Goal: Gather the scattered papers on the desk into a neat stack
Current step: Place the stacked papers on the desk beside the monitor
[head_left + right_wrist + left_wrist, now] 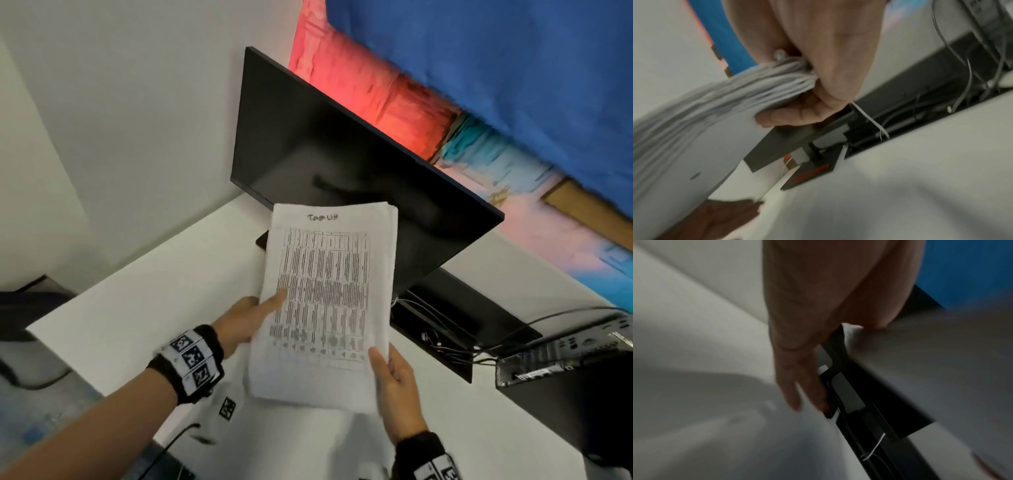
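A stack of printed papers (329, 291), its top sheet a dense table headed "Task List", is held off the white desk (137, 325) in front of the monitor. My right hand (387, 370) pinches the stack's near right corner, thumb on top. In the right wrist view the thumb and fingers (789, 118) clamp the fanned sheet edges (715, 110). My left hand (270, 308) is at the stack's left edge with one digit lying on the top sheet. In the blurred left wrist view its fingers (797, 391) hang straight, and only the thumb touches the paper (941, 369).
A black monitor (325, 144) stands just behind the stack. A black cable slot with loose wires (442, 339) runs along the desk's back right, and a small computer box (565, 353) sits beyond it. A marker tag (227, 407) and a cable (178, 435) lie near me.
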Demonstrator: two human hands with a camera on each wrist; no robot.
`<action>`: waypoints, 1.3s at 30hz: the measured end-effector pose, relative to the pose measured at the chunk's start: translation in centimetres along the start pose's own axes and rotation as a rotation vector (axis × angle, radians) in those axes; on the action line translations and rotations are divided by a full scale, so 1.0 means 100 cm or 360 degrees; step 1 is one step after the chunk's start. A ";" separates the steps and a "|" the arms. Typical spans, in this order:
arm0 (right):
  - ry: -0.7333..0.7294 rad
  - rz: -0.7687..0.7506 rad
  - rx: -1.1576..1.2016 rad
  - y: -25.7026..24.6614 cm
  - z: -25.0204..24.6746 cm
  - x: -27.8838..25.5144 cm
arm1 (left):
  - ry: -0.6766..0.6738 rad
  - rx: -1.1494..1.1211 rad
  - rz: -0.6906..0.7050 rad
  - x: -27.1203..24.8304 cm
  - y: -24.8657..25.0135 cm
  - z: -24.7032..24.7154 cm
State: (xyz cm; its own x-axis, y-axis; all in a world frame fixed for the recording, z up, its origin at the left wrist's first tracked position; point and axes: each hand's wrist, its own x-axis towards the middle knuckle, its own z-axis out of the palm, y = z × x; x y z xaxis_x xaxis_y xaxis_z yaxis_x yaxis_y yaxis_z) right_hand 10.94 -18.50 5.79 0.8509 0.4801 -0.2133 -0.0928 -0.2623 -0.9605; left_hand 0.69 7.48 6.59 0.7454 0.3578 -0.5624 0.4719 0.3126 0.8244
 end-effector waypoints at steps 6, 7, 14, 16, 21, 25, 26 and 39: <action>-0.0133 0.0376 0.0091 0.035 0.059 0.003 | 0.0113 0.0022 0.0338 -0.009 -0.023 -0.041; -0.0188 0.0437 0.0013 0.037 0.067 0.004 | 0.0176 0.0102 0.0343 -0.006 -0.025 -0.052; -0.0552 0.0616 -0.0170 0.051 0.082 0.000 | 0.0621 0.0783 -0.0024 0.035 -0.039 -0.155; -0.0479 0.0631 -0.0183 0.061 0.073 -0.006 | 0.0726 0.1228 -0.0170 0.049 -0.039 -0.179; -0.0215 0.0716 -0.0177 0.085 0.041 -0.014 | 0.0781 0.1786 -0.0139 0.074 -0.021 -0.203; -0.0085 0.0726 -0.0232 0.092 0.017 -0.023 | 0.0823 0.2153 -0.0113 0.085 -0.002 -0.200; -0.0063 0.0725 -0.0239 0.093 0.013 -0.026 | 0.0834 0.2219 -0.0106 0.086 0.000 -0.199; 0.0172 0.0701 -0.0257 0.094 0.003 -0.044 | 0.0075 0.2425 0.0260 0.100 0.018 -0.097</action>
State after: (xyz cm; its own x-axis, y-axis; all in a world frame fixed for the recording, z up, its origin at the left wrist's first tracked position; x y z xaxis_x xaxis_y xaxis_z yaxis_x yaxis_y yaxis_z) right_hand 6.16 -22.85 -2.34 0.7982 0.2065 -0.5659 -0.3824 -0.5521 -0.7409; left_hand 4.45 20.12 1.82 0.8342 0.3335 -0.4392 0.4298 -0.8921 0.1390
